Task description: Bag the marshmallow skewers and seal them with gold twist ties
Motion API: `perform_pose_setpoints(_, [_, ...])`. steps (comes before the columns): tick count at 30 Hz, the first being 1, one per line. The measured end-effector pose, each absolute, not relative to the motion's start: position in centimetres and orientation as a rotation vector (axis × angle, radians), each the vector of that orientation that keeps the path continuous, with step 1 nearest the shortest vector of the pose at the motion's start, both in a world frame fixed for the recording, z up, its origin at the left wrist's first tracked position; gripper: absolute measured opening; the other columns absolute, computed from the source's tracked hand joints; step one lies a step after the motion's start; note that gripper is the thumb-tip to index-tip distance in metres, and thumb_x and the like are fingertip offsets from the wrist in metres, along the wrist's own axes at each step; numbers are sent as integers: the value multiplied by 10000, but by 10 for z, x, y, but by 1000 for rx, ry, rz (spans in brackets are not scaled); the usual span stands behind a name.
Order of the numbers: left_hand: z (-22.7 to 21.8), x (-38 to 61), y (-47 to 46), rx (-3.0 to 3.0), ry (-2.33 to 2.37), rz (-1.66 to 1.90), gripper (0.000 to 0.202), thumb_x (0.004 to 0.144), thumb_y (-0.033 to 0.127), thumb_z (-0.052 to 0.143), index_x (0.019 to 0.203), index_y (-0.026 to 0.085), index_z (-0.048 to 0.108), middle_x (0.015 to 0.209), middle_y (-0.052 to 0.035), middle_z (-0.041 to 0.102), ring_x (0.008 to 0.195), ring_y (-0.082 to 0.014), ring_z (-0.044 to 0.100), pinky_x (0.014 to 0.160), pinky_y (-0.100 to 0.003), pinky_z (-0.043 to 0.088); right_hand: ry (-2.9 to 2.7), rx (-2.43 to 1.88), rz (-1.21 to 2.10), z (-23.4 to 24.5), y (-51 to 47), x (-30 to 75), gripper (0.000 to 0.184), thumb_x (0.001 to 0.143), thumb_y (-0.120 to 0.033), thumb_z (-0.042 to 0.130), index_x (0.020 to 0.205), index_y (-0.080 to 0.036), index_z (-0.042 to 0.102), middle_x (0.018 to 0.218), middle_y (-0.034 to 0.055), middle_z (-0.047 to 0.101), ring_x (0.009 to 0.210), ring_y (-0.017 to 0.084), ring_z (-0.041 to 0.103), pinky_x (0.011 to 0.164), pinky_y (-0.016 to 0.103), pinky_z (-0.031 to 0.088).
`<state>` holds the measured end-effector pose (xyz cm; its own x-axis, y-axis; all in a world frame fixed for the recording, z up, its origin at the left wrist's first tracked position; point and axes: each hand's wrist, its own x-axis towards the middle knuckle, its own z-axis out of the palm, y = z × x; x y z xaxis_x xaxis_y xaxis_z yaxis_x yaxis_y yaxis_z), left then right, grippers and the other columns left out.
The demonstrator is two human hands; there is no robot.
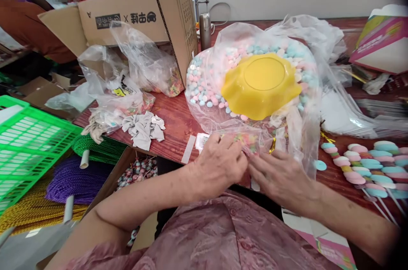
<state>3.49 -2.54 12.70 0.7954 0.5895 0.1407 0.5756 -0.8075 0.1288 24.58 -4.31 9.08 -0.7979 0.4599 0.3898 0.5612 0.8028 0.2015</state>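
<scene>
My left hand and my right hand meet at the near edge of the wooden table. Both pinch a small clear packet of coloured sweets between their fingers. A gold twist tie lies beside the packet. Just behind it sits a large clear bag of pink, blue and white candies, and an upturned yellow bowl rests on top of the candies.
Marshmallow skewers lie at right. A cardboard box, plastic bags and white bows are at left. A green crate and cord spools sit below the table. A steel bottle stands behind. Another person sits far left.
</scene>
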Motion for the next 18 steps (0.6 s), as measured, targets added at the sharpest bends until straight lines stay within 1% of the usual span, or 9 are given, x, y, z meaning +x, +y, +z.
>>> perform_pose_setpoints(2, [123,39,-36,3015,995,424,299,954,122,424,1109,113,680,1094,-185,671,968,-280,603,789,-424,472,-2573,-943,-447,98,-26,252,250,916,-101,418,785,-194,609,685,44,599,619,171,513,592,338,320])
perform_pose_setpoints(5, [98,44,-40,2845,995,685,283,960,213,483,1152,134,675,1275,-200,572,1095,-302,551,878,-474,489,-2321,-1117,-298,103,-11,255,192,907,-134,472,764,-194,585,673,32,594,608,161,534,565,313,332])
perform_pose_setpoints(6, [88,45,-39,2700,968,741,269,948,251,533,1141,149,688,1283,-184,554,1131,-297,533,923,-475,488,-2228,-1124,-202,102,-10,253,175,908,-131,487,773,-193,580,683,26,602,618,155,550,569,299,353])
perform_pose_setpoints(8, [71,47,-33,2356,909,780,235,941,285,572,1094,190,723,1201,-129,560,1122,-248,534,963,-425,494,-2044,-1092,18,98,-14,241,150,909,-107,509,809,-193,580,702,9,611,640,138,575,593,270,397])
perform_pose_setpoints(10, [61,48,-25,2068,885,763,227,961,286,545,1031,221,751,1115,-86,560,1072,-204,549,966,-378,499,-1880,-1050,195,91,-25,224,143,913,-95,521,837,-200,583,702,-6,600,638,125,571,602,253,417])
perform_pose_setpoints(11, [58,48,-21,1970,889,760,237,967,286,531,1023,229,754,1108,-77,560,1073,-199,549,984,-380,490,-1820,-1025,264,88,-31,216,145,917,-97,522,838,-204,580,700,-11,591,635,123,563,602,251,421])
perform_pose_setpoints(14, [61,43,-9,1709,909,833,267,954,332,544,1135,240,717,1158,-71,593,1125,-225,546,1048,-427,446,-1760,-971,460,79,-52,200,160,925,-107,517,812,-209,565,670,-23,533,602,117,509,574,248,397])
perform_pose_setpoints(16, [68,35,-4,1455,860,849,362,957,394,522,1238,216,664,1168,-92,626,1065,-240,598,991,-446,484,-1805,-917,612,75,-60,197,176,931,-107,503,795,-207,557,656,-26,527,586,111,497,561,239,387])
perform_pose_setpoints(18, [77,29,-2,1315,734,762,414,947,443,528,1232,179,670,1188,-130,637,1036,-260,635,941,-447,515,-1881,-859,726,70,-62,198,192,937,-113,488,781,-204,554,655,-24,559,587,107,523,569,228,404])
